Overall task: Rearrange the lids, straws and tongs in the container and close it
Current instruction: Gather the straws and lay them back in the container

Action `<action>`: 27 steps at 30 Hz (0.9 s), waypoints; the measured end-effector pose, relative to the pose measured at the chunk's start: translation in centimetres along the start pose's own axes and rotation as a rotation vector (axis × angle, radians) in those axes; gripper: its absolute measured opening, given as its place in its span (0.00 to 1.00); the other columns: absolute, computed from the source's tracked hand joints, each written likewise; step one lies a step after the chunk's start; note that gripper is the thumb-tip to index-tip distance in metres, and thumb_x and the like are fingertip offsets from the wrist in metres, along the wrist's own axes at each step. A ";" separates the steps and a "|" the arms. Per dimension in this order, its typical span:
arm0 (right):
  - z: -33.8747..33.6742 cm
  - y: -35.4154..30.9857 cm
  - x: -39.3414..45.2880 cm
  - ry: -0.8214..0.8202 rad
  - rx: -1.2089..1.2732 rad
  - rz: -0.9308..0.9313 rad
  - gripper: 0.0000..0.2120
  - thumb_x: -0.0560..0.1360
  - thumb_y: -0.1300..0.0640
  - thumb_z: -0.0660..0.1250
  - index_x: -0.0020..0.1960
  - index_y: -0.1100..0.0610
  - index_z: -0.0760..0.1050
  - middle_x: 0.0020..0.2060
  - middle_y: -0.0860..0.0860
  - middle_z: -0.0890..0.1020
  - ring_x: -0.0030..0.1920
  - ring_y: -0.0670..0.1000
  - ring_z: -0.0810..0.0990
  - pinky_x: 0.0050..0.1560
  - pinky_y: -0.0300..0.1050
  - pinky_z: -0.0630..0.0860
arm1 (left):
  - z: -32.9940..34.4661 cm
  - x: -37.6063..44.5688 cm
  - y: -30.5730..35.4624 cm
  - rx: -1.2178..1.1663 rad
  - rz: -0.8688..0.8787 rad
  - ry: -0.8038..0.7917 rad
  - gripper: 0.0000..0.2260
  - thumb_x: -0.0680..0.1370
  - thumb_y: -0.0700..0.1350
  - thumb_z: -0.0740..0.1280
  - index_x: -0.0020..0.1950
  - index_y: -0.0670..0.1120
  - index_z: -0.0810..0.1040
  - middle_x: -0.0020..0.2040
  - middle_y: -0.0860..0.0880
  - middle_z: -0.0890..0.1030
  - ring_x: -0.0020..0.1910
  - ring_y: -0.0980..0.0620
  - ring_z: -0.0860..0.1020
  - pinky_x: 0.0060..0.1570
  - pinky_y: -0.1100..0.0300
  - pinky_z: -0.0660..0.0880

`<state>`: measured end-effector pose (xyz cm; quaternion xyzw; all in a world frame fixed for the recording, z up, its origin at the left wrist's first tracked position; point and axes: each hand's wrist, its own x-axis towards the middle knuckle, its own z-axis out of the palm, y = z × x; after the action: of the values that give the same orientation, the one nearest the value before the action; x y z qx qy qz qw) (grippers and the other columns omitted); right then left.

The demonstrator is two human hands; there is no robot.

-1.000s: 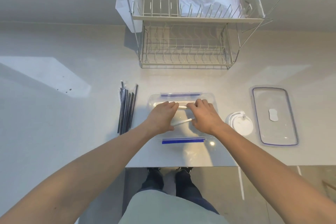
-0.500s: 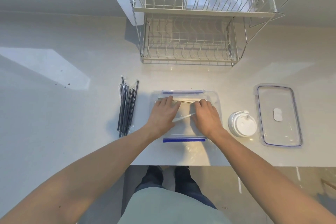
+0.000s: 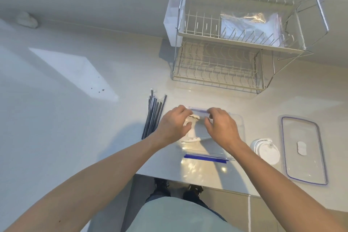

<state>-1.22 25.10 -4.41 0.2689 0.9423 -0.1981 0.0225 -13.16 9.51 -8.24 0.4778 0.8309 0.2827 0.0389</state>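
A clear container (image 3: 236, 128) with blue latches sits near the counter's front edge. Both hands hover over its far left part. My left hand (image 3: 173, 127) grips white tongs (image 3: 193, 133), which run front to back in the container's left end with their wavy tips toward the far rim. My right hand (image 3: 223, 128) is just right of the tongs, fingers curled and apart, with nothing seen in it. Several black straws (image 3: 154, 116) lie on the counter left of the container. A stack of white lids (image 3: 265, 151) stands to its right, and beyond that lies the clear container lid (image 3: 303, 149).
A two-tier wire dish rack (image 3: 224, 69) stands at the back, with a plastic bag (image 3: 248, 24) on its upper shelf. The counter's front edge (image 3: 188, 179) runs just below the container. A small white lump (image 3: 26, 19) sits by the far left wall.
The tongs lay crosswise under both hands; now they point front to back at the container's left end. My right hand has come off them. The view has swung left.
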 end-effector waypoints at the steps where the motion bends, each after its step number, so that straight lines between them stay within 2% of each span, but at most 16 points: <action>1: -0.4 -1.4 0.6 0.001 0.042 -0.014 0.14 0.81 0.56 0.66 0.64 0.60 0.79 0.53 0.56 0.84 0.53 0.58 0.82 0.50 0.51 0.78 | -0.9 -0.2 -0.7 -0.010 -0.094 0.089 0.14 0.71 0.43 0.74 0.55 0.42 0.83 0.48 0.45 0.82 0.45 0.44 0.82 0.42 0.52 0.80; 2: -0.6 -2.9 1.3 -0.008 0.094 -0.020 0.14 0.81 0.57 0.66 0.65 0.60 0.78 0.53 0.55 0.84 0.53 0.56 0.82 0.51 0.51 0.78 | -1.9 -0.5 -1.5 -0.022 -0.219 0.150 0.14 0.72 0.44 0.73 0.57 0.43 0.82 0.49 0.46 0.82 0.46 0.45 0.82 0.44 0.52 0.80; 4: -0.5 -5.6 2.7 -0.059 0.207 -0.012 0.14 0.82 0.58 0.64 0.66 0.59 0.77 0.52 0.53 0.84 0.52 0.55 0.82 0.53 0.50 0.78 | -3.4 -1.2 -3.3 -0.061 -0.494 0.168 0.17 0.73 0.46 0.73 0.61 0.45 0.80 0.52 0.47 0.81 0.52 0.45 0.80 0.50 0.50 0.78; 7: 0.8 -9.1 5.0 -0.183 0.430 0.093 0.15 0.81 0.62 0.60 0.66 0.58 0.76 0.53 0.54 0.83 0.53 0.56 0.82 0.57 0.53 0.79 | -4.6 -2.4 -5.7 -0.064 -0.752 0.037 0.26 0.73 0.54 0.73 0.68 0.46 0.75 0.60 0.47 0.78 0.61 0.45 0.77 0.57 0.50 0.75; 9: 2.1 -11.1 6.5 -0.298 0.677 0.256 0.18 0.80 0.66 0.59 0.69 0.59 0.73 0.54 0.55 0.80 0.58 0.58 0.82 0.60 0.58 0.81 | -4.7 -3.2 -6.8 -0.002 -0.829 -0.099 0.35 0.71 0.61 0.74 0.71 0.44 0.70 0.63 0.46 0.75 0.63 0.44 0.74 0.58 0.49 0.75; 11: 3.2 -12.7 7.6 -0.396 0.825 0.406 0.21 0.81 0.69 0.58 0.73 0.60 0.69 0.56 0.55 0.76 0.60 0.59 0.79 0.64 0.58 0.80 | -4.0 -4.1 -7.5 0.082 -0.840 -0.204 0.40 0.68 0.67 0.74 0.69 0.42 0.69 0.62 0.44 0.74 0.62 0.43 0.74 0.54 0.50 0.74; 14: 4.8 -13.9 8.9 -0.442 0.754 0.455 0.27 0.81 0.69 0.55 0.79 0.59 0.64 0.69 0.59 0.72 0.67 0.61 0.75 0.69 0.60 0.75 | -2.3 -5.2 -7.9 0.118 -0.852 -0.296 0.39 0.66 0.69 0.74 0.63 0.42 0.70 0.59 0.45 0.73 0.59 0.43 0.74 0.50 0.52 0.73; 15: 5.4 -14.1 9.4 -0.429 0.697 0.432 0.27 0.80 0.70 0.55 0.79 0.61 0.63 0.74 0.60 0.70 0.70 0.63 0.73 0.71 0.60 0.74 | -1.8 -5.4 -8.0 0.115 -0.856 -0.311 0.38 0.66 0.69 0.75 0.62 0.42 0.70 0.59 0.45 0.73 0.58 0.43 0.74 0.49 0.52 0.73; 17: 6.5 -14.5 10.5 -0.403 0.561 0.367 0.26 0.80 0.68 0.56 0.79 0.64 0.62 0.76 0.61 0.67 0.73 0.65 0.69 0.71 0.55 0.72 | -0.9 -5.6 -8.0 0.123 -0.828 -0.327 0.34 0.69 0.65 0.75 0.61 0.42 0.70 0.59 0.44 0.71 0.58 0.44 0.73 0.49 0.54 0.72; 18: 7.1 -14.7 11.2 -0.401 0.483 0.335 0.26 0.81 0.66 0.57 0.79 0.63 0.61 0.75 0.60 0.66 0.74 0.65 0.68 0.69 0.53 0.71 | -0.6 -5.6 -8.0 0.131 -0.804 -0.329 0.32 0.71 0.62 0.75 0.61 0.42 0.70 0.60 0.44 0.71 0.58 0.44 0.73 0.49 0.54 0.72; 22: 8.9 -14.8 13.3 -0.450 0.218 0.273 0.23 0.80 0.63 0.58 0.75 0.61 0.66 0.72 0.60 0.66 0.71 0.67 0.69 0.67 0.56 0.71 | -0.2 -5.9 -8.8 0.052 -0.796 -0.318 0.21 0.76 0.50 0.73 0.61 0.41 0.70 0.60 0.43 0.71 0.59 0.43 0.72 0.49 0.53 0.73; 24: 9.5 -14.7 13.7 -0.469 0.237 0.266 0.17 0.79 0.65 0.57 0.66 0.63 0.73 0.67 0.62 0.68 0.63 0.65 0.75 0.61 0.53 0.75 | -0.4 -5.7 -9.2 0.021 -0.811 -0.311 0.15 0.78 0.43 0.69 0.61 0.41 0.70 0.61 0.42 0.71 0.59 0.42 0.72 0.48 0.52 0.72; 25: 9.7 -14.7 13.7 -0.466 0.275 0.260 0.13 0.77 0.67 0.57 0.58 0.63 0.76 0.63 0.61 0.71 0.55 0.64 0.77 0.54 0.51 0.76 | -0.5 -5.5 -9.5 0.008 -0.821 -0.305 0.14 0.78 0.40 0.67 0.61 0.40 0.70 0.60 0.41 0.72 0.59 0.41 0.72 0.47 0.52 0.71; 26: 9.9 -14.9 13.6 -0.463 0.315 0.253 0.11 0.75 0.68 0.57 0.50 0.62 0.77 0.57 0.61 0.75 0.49 0.63 0.78 0.47 0.48 0.74 | -0.6 -5.3 -9.8 -0.012 -0.838 -0.300 0.13 0.77 0.38 0.66 0.61 0.40 0.70 0.60 0.41 0.72 0.59 0.41 0.72 0.46 0.53 0.70; 27: 10.4 -14.8 13.4 -0.468 0.360 0.245 0.10 0.72 0.68 0.57 0.47 0.63 0.77 0.52 0.61 0.79 0.47 0.62 0.78 0.44 0.46 0.72 | -0.7 -5.1 -10.0 -0.034 -0.856 -0.299 0.13 0.76 0.36 0.64 0.60 0.39 0.70 0.60 0.40 0.73 0.58 0.40 0.72 0.46 0.54 0.68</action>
<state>-21.00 16.27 -10.59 0.3273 0.8219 -0.4140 0.2145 -18.37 1.24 -13.78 0.1259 0.9340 0.1828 0.2799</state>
